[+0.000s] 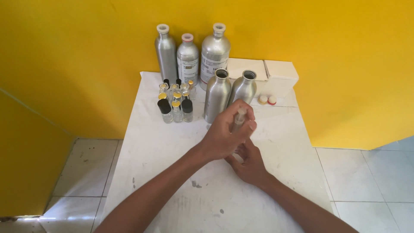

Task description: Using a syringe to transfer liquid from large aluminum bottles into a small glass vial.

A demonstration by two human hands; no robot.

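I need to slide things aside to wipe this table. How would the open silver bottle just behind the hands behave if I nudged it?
The open silver bottle is tall and narrow, so a push up high would probably tip it. With no cap on, it might spill. It stands touching a second open bottle, so that would likely shift too. The smooth metal looks slippery.

A white table [151, 164] bears silver bottles [217, 97], small vials [176, 101], white boxes [280, 73].

bottles [217, 95]: brushed matt metal | syringe [239, 118]: clear plastic | table [151, 146]: white, scuffed
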